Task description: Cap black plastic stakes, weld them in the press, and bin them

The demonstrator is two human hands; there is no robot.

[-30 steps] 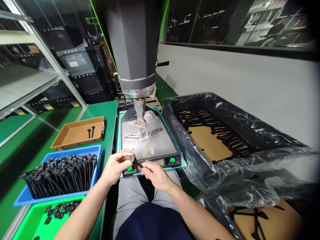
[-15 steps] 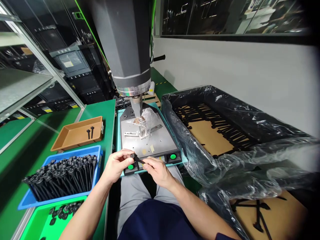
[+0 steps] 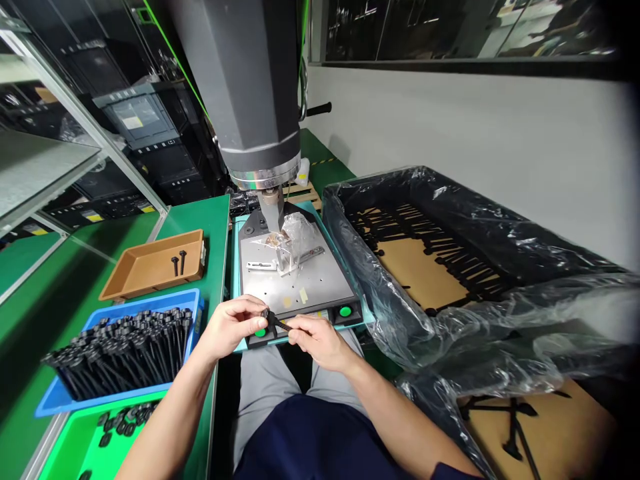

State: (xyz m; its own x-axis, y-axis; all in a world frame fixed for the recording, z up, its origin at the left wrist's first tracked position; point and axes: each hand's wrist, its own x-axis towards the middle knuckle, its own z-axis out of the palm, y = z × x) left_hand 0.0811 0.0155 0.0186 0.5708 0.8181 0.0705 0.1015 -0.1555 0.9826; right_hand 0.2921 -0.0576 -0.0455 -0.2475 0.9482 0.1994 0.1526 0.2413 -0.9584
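A black plastic part with a wide head and a thin stem [image 3: 281,325] is held level between my two hands, above my lap. My left hand [image 3: 231,328] pinches its head end between thumb and fingers. On the stem's other end, the fingers of my right hand [image 3: 320,341] are closed. Just beyond lies the front edge of a machine's metal base plate [image 3: 260,293], with a green button [image 3: 345,311] on the right and another partly behind my left fingers. Over the plate, the machine's metal tip [image 3: 273,212] points down at a plastic-wrapped fixture [image 3: 285,257].
To the left, a blue tray [image 3: 107,312] is packed with black stemmed parts. A green bin [image 3: 65,440] contains small black pieces, and a brown tray [image 3: 145,267] two black parts. At right, a plastic-lined box [image 3: 380,267] has rows of black parts on cardboard [image 3: 420,273].
My right hand has shifted slightly right along the stem, so more of the stem shows between my hands. My left hand stays on the head end. The view has tilted slightly.
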